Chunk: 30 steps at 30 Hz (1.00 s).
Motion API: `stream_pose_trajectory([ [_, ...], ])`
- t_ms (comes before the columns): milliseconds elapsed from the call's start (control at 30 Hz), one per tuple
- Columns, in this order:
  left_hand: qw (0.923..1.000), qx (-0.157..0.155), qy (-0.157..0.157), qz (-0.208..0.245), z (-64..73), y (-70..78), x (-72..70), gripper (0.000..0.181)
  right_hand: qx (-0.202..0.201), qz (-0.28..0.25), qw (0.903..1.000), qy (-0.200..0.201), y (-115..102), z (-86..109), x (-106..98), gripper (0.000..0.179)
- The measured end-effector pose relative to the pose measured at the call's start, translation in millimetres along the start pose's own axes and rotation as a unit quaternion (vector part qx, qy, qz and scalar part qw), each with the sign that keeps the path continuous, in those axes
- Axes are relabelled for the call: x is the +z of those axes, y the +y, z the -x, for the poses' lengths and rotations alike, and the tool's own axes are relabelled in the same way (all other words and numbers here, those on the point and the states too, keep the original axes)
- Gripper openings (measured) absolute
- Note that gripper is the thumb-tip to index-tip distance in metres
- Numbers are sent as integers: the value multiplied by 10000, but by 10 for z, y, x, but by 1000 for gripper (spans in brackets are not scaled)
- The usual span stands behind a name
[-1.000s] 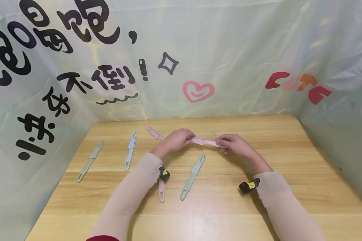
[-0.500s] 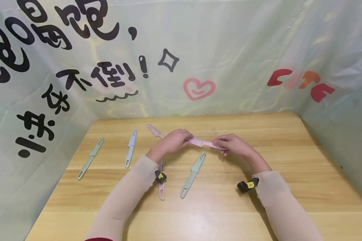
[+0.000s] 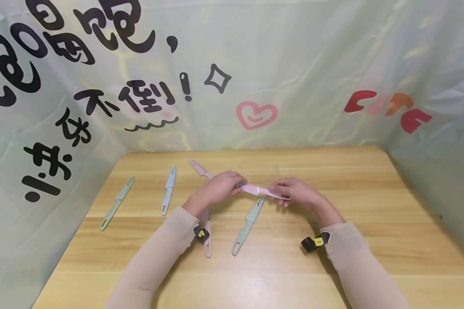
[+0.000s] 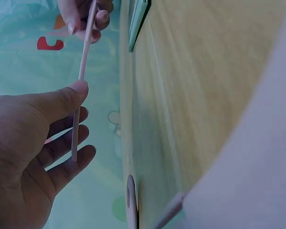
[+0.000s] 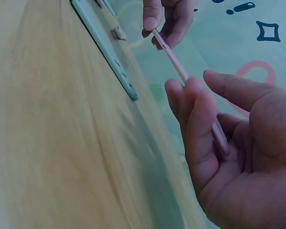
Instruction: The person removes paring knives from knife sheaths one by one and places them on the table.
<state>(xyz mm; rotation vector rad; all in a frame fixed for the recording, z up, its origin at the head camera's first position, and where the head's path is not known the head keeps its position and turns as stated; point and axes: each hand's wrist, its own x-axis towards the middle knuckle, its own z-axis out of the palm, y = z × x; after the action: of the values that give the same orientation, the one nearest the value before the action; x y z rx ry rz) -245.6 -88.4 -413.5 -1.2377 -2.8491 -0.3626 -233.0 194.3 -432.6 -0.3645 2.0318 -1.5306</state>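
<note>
A pink knife with a slotted cover on its blade is held between both hands, lying roughly crosswise above the table. My left hand pinches its blade end, thumb on one side and fingertips on the other, as the left wrist view shows. At the other end, my right hand has fingers curled round the handle, while its thumb stands apart. Just below the held knife, a green knife lies on the table. Another pink knife is partly hidden under my left forearm.
On the left of the wooden table lie a green knife and a blue knife. A further pink knife lies near the back, partly behind my left hand. Printed cloth hangs round the back and sides.
Both hands have brought the pink knife a little nearer to me and slightly left, closer to the middle green knife. Their hold on it looks much the same. The lying knives have not moved.
</note>
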Motion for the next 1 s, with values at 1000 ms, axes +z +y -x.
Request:
stream_pose_trajectory([
  [1000, 9954, -421, 17, 860, 285, 49, 17, 39, -239, -176, 9983, -509, -50, 50, 144, 29],
])
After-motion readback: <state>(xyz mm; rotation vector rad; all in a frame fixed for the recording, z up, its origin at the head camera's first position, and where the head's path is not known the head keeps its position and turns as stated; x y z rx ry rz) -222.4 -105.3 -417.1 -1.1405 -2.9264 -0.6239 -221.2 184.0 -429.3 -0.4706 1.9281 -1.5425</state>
